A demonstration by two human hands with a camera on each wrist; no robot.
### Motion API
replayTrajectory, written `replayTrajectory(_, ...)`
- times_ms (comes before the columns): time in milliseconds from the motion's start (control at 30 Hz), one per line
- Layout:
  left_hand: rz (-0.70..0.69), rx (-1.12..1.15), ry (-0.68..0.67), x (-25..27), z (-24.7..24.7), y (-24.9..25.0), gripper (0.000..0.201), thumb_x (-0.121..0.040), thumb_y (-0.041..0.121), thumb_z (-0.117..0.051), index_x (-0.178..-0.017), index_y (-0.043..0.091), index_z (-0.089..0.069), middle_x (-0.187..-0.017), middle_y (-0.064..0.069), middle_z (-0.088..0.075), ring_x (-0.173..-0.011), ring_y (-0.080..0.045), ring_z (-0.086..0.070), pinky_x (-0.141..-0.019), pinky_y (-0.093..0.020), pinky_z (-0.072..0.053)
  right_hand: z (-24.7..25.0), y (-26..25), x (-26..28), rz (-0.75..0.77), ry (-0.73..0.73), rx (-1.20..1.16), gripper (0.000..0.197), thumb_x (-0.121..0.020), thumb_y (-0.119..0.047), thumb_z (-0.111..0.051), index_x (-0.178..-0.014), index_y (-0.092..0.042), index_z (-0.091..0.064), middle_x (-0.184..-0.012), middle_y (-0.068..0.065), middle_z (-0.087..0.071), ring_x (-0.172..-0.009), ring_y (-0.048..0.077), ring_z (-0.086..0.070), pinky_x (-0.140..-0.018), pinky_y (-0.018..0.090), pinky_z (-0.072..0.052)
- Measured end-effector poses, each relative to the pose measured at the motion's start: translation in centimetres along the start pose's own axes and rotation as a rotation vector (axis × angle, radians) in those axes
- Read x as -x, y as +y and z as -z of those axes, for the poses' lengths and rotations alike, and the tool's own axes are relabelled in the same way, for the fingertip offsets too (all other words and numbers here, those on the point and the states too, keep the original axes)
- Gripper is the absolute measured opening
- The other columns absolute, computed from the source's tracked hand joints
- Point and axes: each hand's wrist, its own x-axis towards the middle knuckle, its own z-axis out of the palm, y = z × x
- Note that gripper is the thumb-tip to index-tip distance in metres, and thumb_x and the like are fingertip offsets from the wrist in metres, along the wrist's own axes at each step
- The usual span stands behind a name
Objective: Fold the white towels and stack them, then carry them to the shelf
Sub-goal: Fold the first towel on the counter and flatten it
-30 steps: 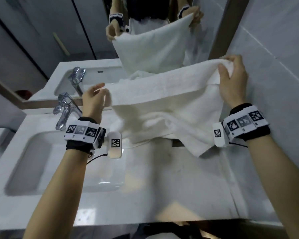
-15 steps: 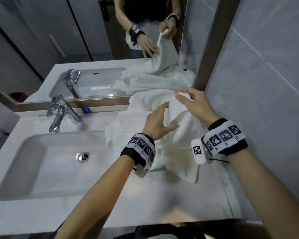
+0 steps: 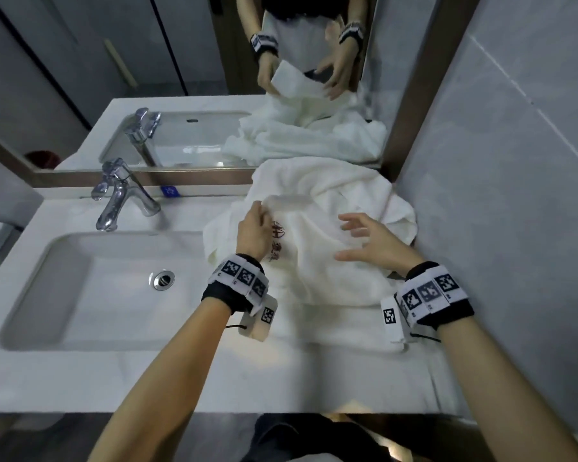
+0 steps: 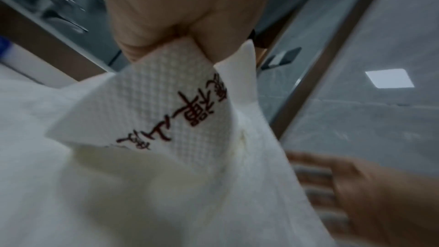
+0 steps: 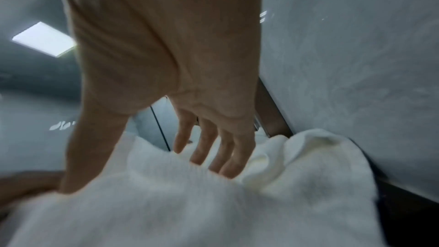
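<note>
A heap of white towels (image 3: 334, 228) lies rumpled on the counter's right end, against the mirror and the tiled wall. My left hand (image 3: 254, 225) pinches a woven corner band of one towel (image 4: 166, 97) with dark red printed characters, lifting it a little off the heap. My right hand (image 3: 371, 241) hovers over the heap's right side with fingers spread and straight, holding nothing. In the right wrist view its fingertips (image 5: 209, 155) reach down toward the towel folds (image 5: 213, 204).
A white counter (image 3: 214, 378) holds a sunken basin (image 3: 114, 288) on the left, with a chrome tap (image 3: 117, 195) behind it. A mirror (image 3: 181, 78) runs along the back. A grey tiled wall (image 3: 514, 195) closes the right side.
A second ago both hands held one towel stretched up in the air. It has been dropped onto the heap. My left hand now pinches a printed corner and my right hand has let go.
</note>
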Motion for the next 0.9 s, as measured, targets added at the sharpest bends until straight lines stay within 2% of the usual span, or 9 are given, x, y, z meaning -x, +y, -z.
replayTrajectory(100,0.101,-0.036,0.037,-0.5,2.1,-2.3,0.014,-0.093,0.007,-0.037,-0.085,0.006,-0.048,-0.087,-0.019,-0.057,-0.084,-0.031,-0.054,-0.071,-0.034,-0.036,-1.9,1.7,0.8,-0.104,-0.141,0.151,0.079,-0.067,-0.03,-0.083,-0.134,-0.022,-0.042,-0.127,-0.002,-0.052,-0.113,0.014,-0.05,-0.09,0.026,-0.043)
replayTrajectory(300,0.31,0.187,0.114,-1.7,6.3,-5.3,0.023,-0.094,0.008,-0.034,-0.077,0.002,-0.048,-0.082,-0.015,-0.049,-0.084,-0.022,-0.044,-0.073,-0.032,-0.034,-3.8,4.2,2.2,-0.247,-0.18,0.507,0.061,-0.071,-0.036,-0.079,-0.124,-0.017,-0.056,-0.113,0.008,-0.065,-0.105,0.026,-0.059,-0.08,0.03,-0.042)
replayTrajectory(367,0.357,0.178,0.136,-2.6,8.5,-6.0,0.021,-0.092,0.002,-0.032,-0.083,-0.002,-0.051,-0.09,-0.017,-0.05,-0.087,-0.021,-0.045,-0.069,-0.023,-0.032,-3.3,5.4,2.8,-0.299,-0.175,0.539,0.047,-0.074,-0.033,-0.076,-0.115,-0.016,-0.06,-0.102,0.01,-0.065,-0.097,0.025,-0.06,-0.074,0.029,-0.041)
replayTrajectory(433,0.382,0.149,0.147,-3.6,10.7,-6.7,0.03,-0.092,0.004,-0.034,-0.106,-0.01,-0.057,-0.102,-0.025,-0.055,-0.091,-0.023,-0.049,-0.069,-0.02,-0.033,-2.7,6.5,3.2,-0.354,-0.091,0.507,0.027,-0.082,-0.03,-0.069,-0.091,-0.007,-0.057,-0.087,0.012,-0.059,-0.086,0.024,-0.058,-0.067,0.031,-0.037)
replayTrajectory(533,0.396,0.145,0.11,-3.9,11.7,-6.4,0.039,-0.096,0.015,-0.035,-0.122,-0.008,-0.051,-0.125,-0.028,-0.054,-0.106,-0.035,-0.055,-0.08,-0.03,-0.039,-2.3,7.0,3.3,-0.373,0.082,0.379,0.026,-0.094,-0.03,-0.052,-0.094,-0.005,-0.053,-0.091,0.013,-0.059,-0.09,0.029,-0.058,-0.07,0.033,-0.039)
replayTrajectory(633,0.37,0.122,-0.024,-2.5,10.5,-5.2,0.034,-0.094,0.014,-0.034,-0.112,-0.006,-0.054,-0.118,-0.028,-0.057,-0.108,-0.038,-0.055,-0.088,-0.038,-0.043,-2.1,5.7,3.1,-0.273,0.244,0.261,0.026,-0.096,-0.031,-0.048,-0.078,-0.013,-0.048,-0.079,0.004,-0.056,-0.085,0.028,-0.056,-0.061,0.03,-0.034)
replayTrajectory(700,0.381,0.145,-0.103,-1.5,9.3,-4.6,0.027,-0.093,0.015,-0.037,-0.101,-0.002,-0.056,-0.11,-0.028,-0.06,-0.105,-0.041,-0.057,-0.09,-0.048,-0.046,-1.9,4.2,2.7,-0.228,0.285,0.196,0.032,-0.095,-0.033,-0.049,-0.074,-0.009,-0.05,-0.075,0.002,-0.054,-0.079,0.023,-0.052,-0.062,0.029,-0.033)
replayTrajectory(833,0.419,0.253,-0.224,0.3,7.2,-3.0,0.019,-0.094,0.016,-0.039,-0.094,0.003,-0.052,-0.087,-0.015,-0.057,-0.075,-0.029,-0.057,-0.064,-0.032,-0.046,-2.4,0.7,1.9,-0.206,0.282,0.074,0.039,-0.093,-0.041,-0.048,-0.067,-0.013,-0.044,-0.068,0.005,-0.044,-0.068,0.018,-0.044,-0.058,0.031,-0.028)
replayTrajectory(900,0.369,0.259,-0.255,1.0,6.4,-2.0,0.021,-0.09,0.019,-0.043,-0.09,0.002,-0.055,-0.08,-0.013,-0.059,-0.077,-0.031,-0.058,-0.066,-0.034,-0.048,-2.5,-0.9,1.7,-0.197,0.301,0.011,0.045,-0.093,-0.044,-0.048,-0.066,-0.008,-0.049,-0.07,0.01,-0.053,-0.072,0.022,-0.052,-0.063,0.031,-0.034)
